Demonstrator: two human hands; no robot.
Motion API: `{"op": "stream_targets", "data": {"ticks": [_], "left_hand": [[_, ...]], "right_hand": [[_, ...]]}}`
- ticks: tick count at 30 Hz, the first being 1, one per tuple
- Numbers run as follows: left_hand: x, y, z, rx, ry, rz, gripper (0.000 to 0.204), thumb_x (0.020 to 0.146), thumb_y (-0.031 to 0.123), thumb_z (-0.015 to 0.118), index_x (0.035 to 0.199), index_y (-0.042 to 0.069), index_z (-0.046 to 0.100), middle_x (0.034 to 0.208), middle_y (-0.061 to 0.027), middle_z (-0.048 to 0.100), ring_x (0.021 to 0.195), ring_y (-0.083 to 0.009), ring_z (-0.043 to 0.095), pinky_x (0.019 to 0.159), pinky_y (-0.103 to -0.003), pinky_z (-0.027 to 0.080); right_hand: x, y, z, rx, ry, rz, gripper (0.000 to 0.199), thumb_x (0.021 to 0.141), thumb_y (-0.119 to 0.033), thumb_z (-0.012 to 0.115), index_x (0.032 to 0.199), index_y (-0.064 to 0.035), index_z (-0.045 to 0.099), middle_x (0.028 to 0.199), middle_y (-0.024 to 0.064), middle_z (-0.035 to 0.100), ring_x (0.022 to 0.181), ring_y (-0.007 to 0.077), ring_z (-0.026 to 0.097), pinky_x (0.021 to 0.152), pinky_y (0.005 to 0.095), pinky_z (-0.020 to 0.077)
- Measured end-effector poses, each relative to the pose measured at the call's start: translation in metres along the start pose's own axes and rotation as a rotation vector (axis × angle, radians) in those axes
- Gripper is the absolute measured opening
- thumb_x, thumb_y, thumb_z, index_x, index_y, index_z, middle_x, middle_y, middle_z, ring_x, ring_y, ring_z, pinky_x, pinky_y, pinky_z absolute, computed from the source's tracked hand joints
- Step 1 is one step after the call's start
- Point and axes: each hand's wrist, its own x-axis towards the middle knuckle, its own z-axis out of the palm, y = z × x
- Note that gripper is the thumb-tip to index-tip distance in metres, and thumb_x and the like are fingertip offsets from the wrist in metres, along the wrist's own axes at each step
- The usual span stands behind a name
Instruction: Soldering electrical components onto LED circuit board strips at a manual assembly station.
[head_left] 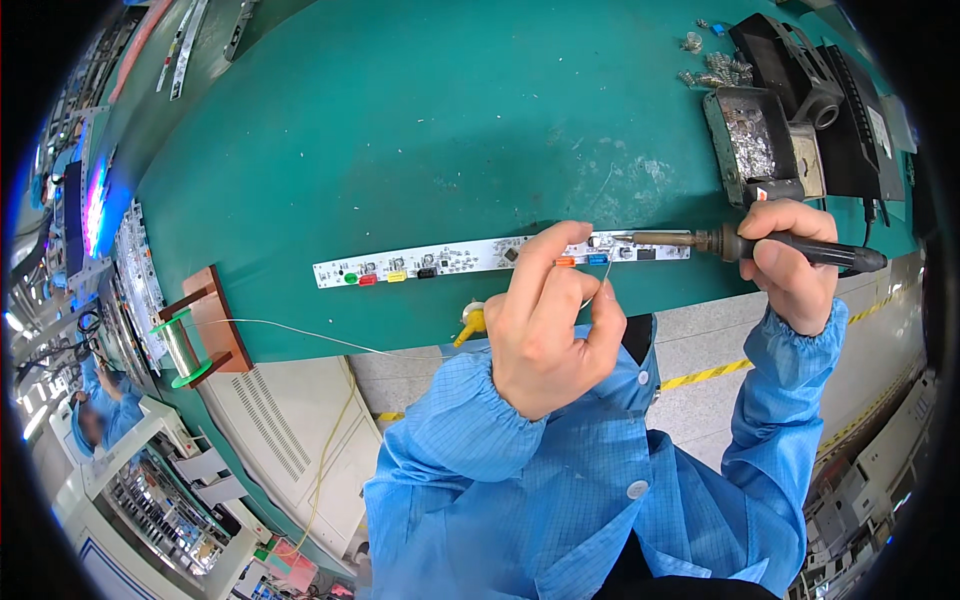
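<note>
A long, narrow white circuit board (465, 257) lies on the green mat, with green, red, yellow, black, orange and blue parts along it. My right hand (795, 265) grips a soldering iron (705, 241) by its black handle. The iron points left, and its tip is at the right part of the board; whether it touches is too small to tell. My left hand (550, 330) pinches thin solder wire (290, 325) between thumb and finger, its end rising toward the board near the blue part. Other fingers of that hand reach over the board and hide some of it.
The wire runs from a green-rimmed spool (182, 348) on a brown wooden stand (222, 320) at the left edge. A dark metal tray (735, 150), a black iron holder (790, 75) and loose metal parts (722, 72) sit at the far right. Another person (110, 400) is at the left.
</note>
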Motion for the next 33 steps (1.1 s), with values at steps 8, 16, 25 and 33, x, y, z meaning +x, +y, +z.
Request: {"op": "stream_targets", "data": {"ticks": [8, 16, 25, 33], "left_hand": [[0.0, 0.001, 0.001, -0.007, 0.005, -0.011, 0.015, 0.065, -0.005, 0.066, 0.069, 0.001, 0.053, 0.104, -0.0185, 0.061, 0.058, -0.022, 0.062, 0.045, -0.029, 0.048], [-0.001, 0.0, 0.002, -0.021, 0.006, -0.013, 0.015, 0.064, -0.005, 0.067, 0.07, 0.001, 0.054, 0.105, -0.0185, 0.06, 0.058, -0.0214, 0.062, 0.045, -0.029, 0.047], [-0.002, 0.001, 0.001, -0.003, -0.002, -0.009, 0.014, 0.064, -0.004, 0.067, 0.07, 0.001, 0.054, 0.106, -0.0189, 0.06, 0.059, -0.0219, 0.062, 0.046, -0.029, 0.047], [-0.006, -0.001, -0.001, -0.116, 0.085, 0.082, 0.013, 0.067, -0.006, 0.067, 0.075, -0.001, 0.058, 0.106, -0.0203, 0.06, 0.056, -0.0174, 0.059, 0.044, -0.027, 0.044]], "right_hand": [[0.002, 0.003, -0.001, 0.012, -0.005, -0.045, 0.022, 0.071, -0.011, 0.06, 0.087, 0.0023, 0.067, 0.069, 0.0057, 0.061, 0.056, 0.0099, 0.056, 0.048, 0.0223, 0.0402], [0.0, 0.0, 0.0, 0.005, 0.013, -0.016, 0.023, 0.071, -0.011, 0.06, 0.087, 0.003, 0.067, 0.07, 0.0062, 0.062, 0.056, 0.0102, 0.055, 0.049, 0.0222, 0.0405], [-0.003, 0.002, -0.001, 0.0, 0.018, -0.016, 0.022, 0.072, -0.012, 0.06, 0.088, 0.0032, 0.066, 0.071, 0.0066, 0.061, 0.056, 0.0104, 0.055, 0.049, 0.022, 0.0405], [-0.048, 0.051, 0.007, -0.237, 0.547, -0.737, 0.031, 0.092, -0.021, 0.049, 0.109, 0.0029, 0.057, 0.097, 0.0209, 0.058, 0.078, 0.0245, 0.057, 0.067, 0.0341, 0.0481]]}}
